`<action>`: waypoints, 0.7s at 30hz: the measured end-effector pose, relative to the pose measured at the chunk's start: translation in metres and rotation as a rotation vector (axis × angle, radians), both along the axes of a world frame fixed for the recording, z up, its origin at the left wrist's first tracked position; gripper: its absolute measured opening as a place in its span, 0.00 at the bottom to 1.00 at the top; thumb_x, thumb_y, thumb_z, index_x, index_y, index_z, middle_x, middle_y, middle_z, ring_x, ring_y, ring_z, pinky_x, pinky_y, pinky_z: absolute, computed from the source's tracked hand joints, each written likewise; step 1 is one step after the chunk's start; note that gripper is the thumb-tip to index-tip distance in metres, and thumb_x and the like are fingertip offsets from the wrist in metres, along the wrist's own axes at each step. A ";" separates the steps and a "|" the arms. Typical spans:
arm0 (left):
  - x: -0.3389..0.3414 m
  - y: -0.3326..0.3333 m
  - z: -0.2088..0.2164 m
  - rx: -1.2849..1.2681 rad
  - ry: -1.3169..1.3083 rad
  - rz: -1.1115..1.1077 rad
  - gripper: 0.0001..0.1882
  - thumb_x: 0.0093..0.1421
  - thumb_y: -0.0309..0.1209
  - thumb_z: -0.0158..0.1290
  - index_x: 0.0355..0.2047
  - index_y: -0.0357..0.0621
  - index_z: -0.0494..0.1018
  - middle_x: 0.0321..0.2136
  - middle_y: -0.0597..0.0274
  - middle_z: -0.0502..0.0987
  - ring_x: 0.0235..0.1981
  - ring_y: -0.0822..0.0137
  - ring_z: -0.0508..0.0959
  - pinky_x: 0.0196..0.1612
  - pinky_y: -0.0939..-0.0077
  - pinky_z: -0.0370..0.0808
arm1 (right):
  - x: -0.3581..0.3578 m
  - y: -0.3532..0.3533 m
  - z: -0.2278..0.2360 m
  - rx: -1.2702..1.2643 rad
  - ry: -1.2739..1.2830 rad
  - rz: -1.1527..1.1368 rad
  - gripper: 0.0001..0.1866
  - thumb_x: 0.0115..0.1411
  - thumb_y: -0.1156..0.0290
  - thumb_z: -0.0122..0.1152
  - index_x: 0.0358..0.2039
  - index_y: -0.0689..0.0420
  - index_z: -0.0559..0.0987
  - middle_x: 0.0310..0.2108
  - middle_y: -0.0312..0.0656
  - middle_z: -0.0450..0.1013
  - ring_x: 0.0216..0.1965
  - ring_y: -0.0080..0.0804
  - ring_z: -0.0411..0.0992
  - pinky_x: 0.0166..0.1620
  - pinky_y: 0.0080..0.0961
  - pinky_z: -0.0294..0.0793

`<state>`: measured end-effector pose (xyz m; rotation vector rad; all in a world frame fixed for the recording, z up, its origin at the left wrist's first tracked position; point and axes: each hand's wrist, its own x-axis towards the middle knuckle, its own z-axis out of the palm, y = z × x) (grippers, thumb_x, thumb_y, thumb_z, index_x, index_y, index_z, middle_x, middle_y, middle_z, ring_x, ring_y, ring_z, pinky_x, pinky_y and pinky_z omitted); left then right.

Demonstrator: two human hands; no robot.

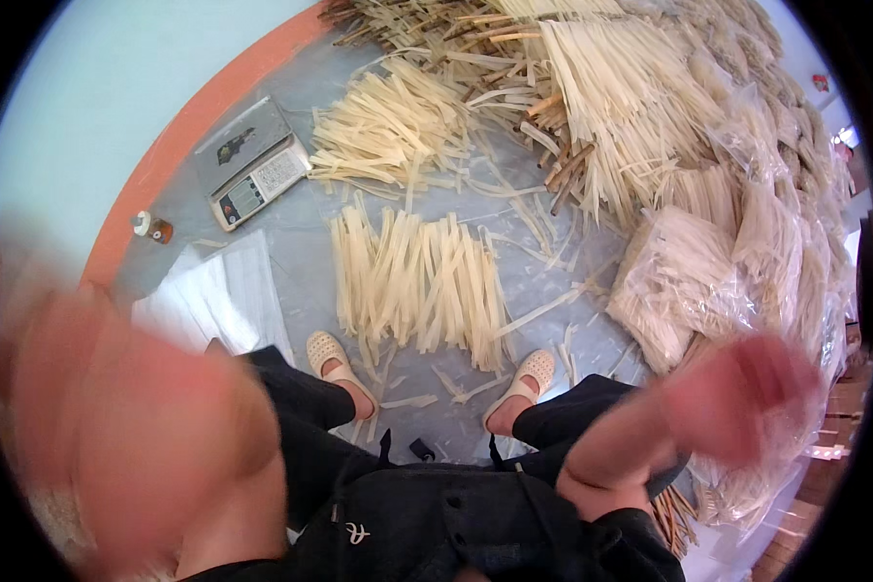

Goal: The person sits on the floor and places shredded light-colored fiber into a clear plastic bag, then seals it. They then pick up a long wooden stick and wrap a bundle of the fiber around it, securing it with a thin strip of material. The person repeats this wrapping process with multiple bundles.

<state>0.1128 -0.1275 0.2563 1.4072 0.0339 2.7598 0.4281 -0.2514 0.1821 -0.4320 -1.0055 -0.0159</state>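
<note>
My left hand (pixel 116 407) is raised close to the camera at the left, large and smeared by motion. Its fingers cannot be made out. At the right, my right hand (pixel 747 398) is also lifted and blurred, and whether it holds anything does not show. The nearest things below it are clear plastic bags packed with pale strips (pixel 674 281). On the floor between my feet and beyond lies a loose row of flat, pale yellow dried strips (pixel 417 281), apart from both hands. A second heap of such strips (pixel 393 126) lies behind it.
A digital scale (pixel 252 179) with a flat tray stands far left. A small brown bottle (pixel 152 228) and white plastic sheets (pixel 213 296) lie nearer. A large pile of strips with brown stick-like ends (pixel 630 107) fills the far right. Loose scraps litter the grey floor sheet (pixel 301 238).
</note>
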 end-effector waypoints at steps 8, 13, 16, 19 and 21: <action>-0.039 0.184 -0.445 -1.914 0.695 0.238 0.42 0.53 0.55 0.54 0.58 0.37 0.59 0.59 0.46 0.60 0.60 0.50 0.59 0.61 0.61 0.55 | 0.021 0.129 -0.383 -2.109 0.142 -0.229 0.60 0.44 0.30 0.56 0.56 0.77 0.58 0.59 0.63 0.56 0.62 0.49 0.54 0.62 0.35 0.52; -0.023 0.139 -0.519 -2.370 0.682 -0.082 0.44 0.55 0.56 0.50 0.62 0.36 0.52 0.61 0.44 0.56 0.63 0.52 0.53 0.64 0.62 0.48 | -0.074 0.164 -0.436 -2.276 -0.497 -0.097 0.61 0.38 0.30 0.60 0.56 0.74 0.59 0.54 0.61 0.63 0.57 0.49 0.61 0.60 0.34 0.57; -0.008 0.116 -0.570 -2.282 0.546 -0.303 0.42 0.57 0.54 0.49 0.62 0.35 0.52 0.60 0.45 0.58 0.61 0.52 0.59 0.62 0.62 0.55 | -0.149 0.192 -0.427 -2.053 -0.407 0.467 0.52 0.40 0.43 0.69 0.55 0.70 0.62 0.49 0.57 0.68 0.52 0.46 0.67 0.56 0.35 0.63; -0.044 0.088 -0.581 -2.109 -0.083 -0.851 0.39 0.59 0.52 0.48 0.61 0.36 0.52 0.58 0.49 0.61 0.56 0.53 0.66 0.57 0.62 0.64 | -0.195 0.211 -0.445 -1.777 -0.351 0.804 0.44 0.39 0.53 0.72 0.53 0.63 0.65 0.48 0.54 0.70 0.50 0.45 0.68 0.54 0.34 0.66; -0.052 0.078 -0.549 -1.953 -0.419 -0.976 0.37 0.61 0.51 0.47 0.60 0.37 0.53 0.56 0.51 0.64 0.52 0.54 0.70 0.53 0.62 0.68 | -0.205 0.236 -0.441 -1.721 -0.615 0.858 0.44 0.38 0.54 0.72 0.53 0.61 0.66 0.48 0.53 0.70 0.50 0.46 0.68 0.53 0.35 0.66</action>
